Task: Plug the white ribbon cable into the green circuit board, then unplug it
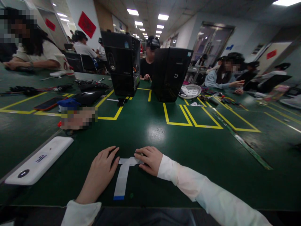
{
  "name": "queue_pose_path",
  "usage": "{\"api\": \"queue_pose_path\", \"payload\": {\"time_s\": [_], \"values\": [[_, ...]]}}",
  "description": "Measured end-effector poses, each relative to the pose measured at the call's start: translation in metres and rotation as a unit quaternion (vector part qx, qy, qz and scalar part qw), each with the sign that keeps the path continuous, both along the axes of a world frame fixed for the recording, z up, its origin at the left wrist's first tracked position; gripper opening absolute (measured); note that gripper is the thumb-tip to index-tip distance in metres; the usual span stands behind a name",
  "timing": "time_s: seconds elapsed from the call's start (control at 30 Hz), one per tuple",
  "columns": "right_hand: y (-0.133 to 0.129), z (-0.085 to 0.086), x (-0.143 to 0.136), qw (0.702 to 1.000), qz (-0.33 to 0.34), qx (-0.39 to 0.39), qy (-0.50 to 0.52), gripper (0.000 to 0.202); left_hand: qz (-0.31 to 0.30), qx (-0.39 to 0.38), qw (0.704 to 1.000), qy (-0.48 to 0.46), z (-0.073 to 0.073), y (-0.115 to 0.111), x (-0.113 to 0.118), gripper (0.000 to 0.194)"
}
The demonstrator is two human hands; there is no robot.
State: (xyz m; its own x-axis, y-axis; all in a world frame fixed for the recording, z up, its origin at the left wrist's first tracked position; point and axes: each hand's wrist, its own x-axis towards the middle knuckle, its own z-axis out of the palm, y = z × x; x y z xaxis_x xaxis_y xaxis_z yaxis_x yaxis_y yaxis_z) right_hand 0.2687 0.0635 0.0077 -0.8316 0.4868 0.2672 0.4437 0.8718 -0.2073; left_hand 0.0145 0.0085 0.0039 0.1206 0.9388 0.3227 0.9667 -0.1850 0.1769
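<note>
Evidently, left hand [102, 171] unclenched beside white ribbon [122, 180], right hand [150, 160] touching it, grip unclear

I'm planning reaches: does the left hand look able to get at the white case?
Probably yes: the white case lies left of the left hand, with only green table showing between them.

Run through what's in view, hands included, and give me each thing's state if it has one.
White flat ribbon cable: lying on the table, roughly T-shaped
Left hand: open, thumb at the cable's left end
Right hand: fingers over the cable's right end, grip unclear
White oblong device: lying flat
Left computer tower: upright, side seemingly open
Right computer tower: upright
White basket: holding white items
Ceiling lights: lit
</note>
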Motion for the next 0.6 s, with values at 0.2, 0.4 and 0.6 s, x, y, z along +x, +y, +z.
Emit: {"api": "queue_pose_path", "payload": {"time_s": [0.2,0.4,0.6], "values": [[0.001,0.005,0.008,0.999,0.037,-0.015,0.013,0.05,0.004,0.002,1.0,0.003,0.002,-0.001,0.001,0.05],[0.032,-0.008,0.047,0.997,0.013,0.011,0.074,0.051,0.007,-0.008,1.0,0.001,0.003,-0.001,0.0,0.049],[0.091,-0.018,0.157,0.906,-0.417,0.072,0.026,0.044,0.007,-0.01,1.0,-0.009,0.002,-0.001,-0.001,0.05]]}}
